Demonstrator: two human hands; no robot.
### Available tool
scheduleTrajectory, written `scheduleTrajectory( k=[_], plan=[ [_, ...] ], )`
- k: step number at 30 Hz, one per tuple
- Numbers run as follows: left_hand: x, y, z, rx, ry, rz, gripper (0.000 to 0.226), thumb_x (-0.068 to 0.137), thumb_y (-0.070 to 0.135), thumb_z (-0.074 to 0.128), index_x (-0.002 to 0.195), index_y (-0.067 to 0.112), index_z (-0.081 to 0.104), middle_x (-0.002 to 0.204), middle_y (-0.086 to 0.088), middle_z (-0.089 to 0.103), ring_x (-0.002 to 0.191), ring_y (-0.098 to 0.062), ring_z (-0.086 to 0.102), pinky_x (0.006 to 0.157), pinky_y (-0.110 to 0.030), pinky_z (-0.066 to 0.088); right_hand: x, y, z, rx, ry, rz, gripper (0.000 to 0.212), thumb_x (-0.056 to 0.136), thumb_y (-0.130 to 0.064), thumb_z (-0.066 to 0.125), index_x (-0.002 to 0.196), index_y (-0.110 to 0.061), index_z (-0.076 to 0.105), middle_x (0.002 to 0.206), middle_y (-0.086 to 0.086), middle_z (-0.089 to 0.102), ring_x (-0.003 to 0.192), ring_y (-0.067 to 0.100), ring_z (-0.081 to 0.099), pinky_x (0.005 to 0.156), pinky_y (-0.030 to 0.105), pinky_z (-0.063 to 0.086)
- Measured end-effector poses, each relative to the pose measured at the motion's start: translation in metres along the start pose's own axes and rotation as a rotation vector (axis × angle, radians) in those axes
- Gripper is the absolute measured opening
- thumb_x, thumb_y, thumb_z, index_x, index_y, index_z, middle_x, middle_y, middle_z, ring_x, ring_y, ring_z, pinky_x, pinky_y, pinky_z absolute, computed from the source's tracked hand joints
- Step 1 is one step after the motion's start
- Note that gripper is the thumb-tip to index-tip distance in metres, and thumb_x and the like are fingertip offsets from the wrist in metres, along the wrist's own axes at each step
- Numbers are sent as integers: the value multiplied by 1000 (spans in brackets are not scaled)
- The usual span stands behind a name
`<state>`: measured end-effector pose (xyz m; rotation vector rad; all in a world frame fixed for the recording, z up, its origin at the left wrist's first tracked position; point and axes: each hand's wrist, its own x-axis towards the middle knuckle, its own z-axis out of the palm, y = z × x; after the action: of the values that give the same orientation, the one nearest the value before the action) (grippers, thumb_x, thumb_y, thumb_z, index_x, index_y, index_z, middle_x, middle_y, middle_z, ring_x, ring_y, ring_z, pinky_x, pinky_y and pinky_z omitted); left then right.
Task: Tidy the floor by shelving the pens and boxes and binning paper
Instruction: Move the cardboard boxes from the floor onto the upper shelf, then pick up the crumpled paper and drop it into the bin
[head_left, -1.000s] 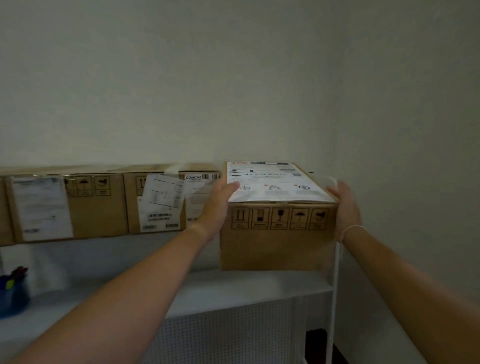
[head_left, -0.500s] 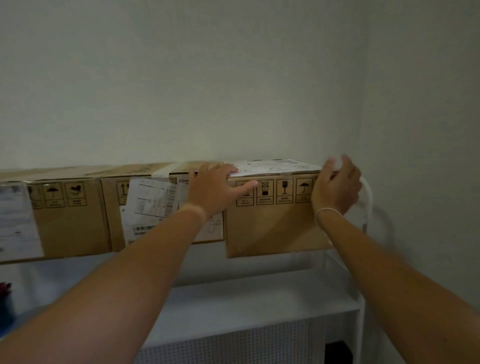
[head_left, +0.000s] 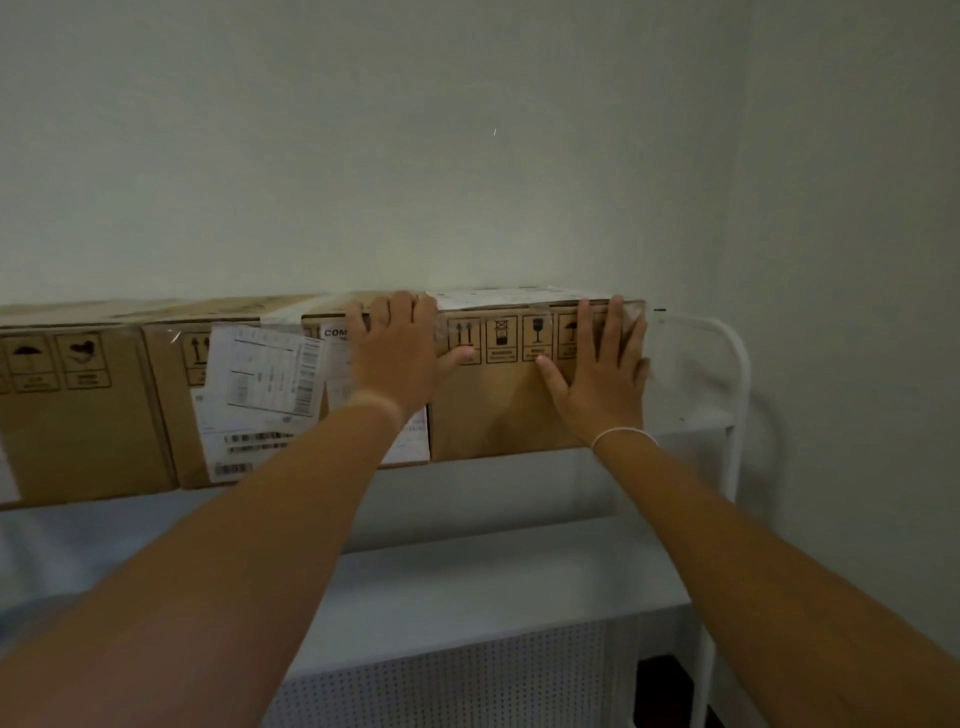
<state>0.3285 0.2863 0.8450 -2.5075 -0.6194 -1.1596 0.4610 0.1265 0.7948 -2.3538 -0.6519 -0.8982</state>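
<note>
From left to right I note two brown cardboard boxes (head_left: 78, 405) shelved, my left hand (head_left: 397, 358) and right hand (head_left: 602, 374) pressing flat, ungripping, on the rightmost brown cardboard box (head_left: 498, 405) atop the white metal shelf (head_left: 727, 415); pens, paper unseen.

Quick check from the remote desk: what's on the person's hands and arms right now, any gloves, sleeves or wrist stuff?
No gloves and no sleeves: both forearms are bare as far as the frame shows. The right hand has a thin white string-like band around its wrist. The left hand has a pale band at its wrist; whether that is a worn band I cannot tell. No rings or watch are visible.
</note>
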Motion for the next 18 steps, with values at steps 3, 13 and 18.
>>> scheduleTrajectory(
  k=[3, 13, 18],
  plan=[
    [-3, 1, -2, -51, -39, 9, 77, 82, 65, 44, 141, 17, 32, 144, -14, 35, 135, -36, 28, 115, -54, 8, 1, 3, -9, 13, -59, -13, 82, 87, -61, 35, 146, -33, -14, 156, 3, -22, 143, 36, -16, 112, 58, 8],
    [-167, 6, 7, -398, -453, -37, 74, 88, 36, 55, 150, 23, 15, 158, -17, 7, 145, -38, 8, 116, -47, 19, -150, 27, -9, 188, -540, -16, 70, 89, -50, 45, 148, -30, 10, 159, 2, -1, 145, 31, 5, 115, 52, 17],
    [-292, 23, 19, -534, -814, -81, 67, 93, 40, 48, 150, 21, 18, 158, -13, 15, 145, -29, 17, 116, -41, 23, -292, 45, 4, 295, -777, 73, 72, 89, -51, 45, 148, -27, 11, 159, 2, 6, 145, 24, 12, 116, 47, 20]
  ],
)
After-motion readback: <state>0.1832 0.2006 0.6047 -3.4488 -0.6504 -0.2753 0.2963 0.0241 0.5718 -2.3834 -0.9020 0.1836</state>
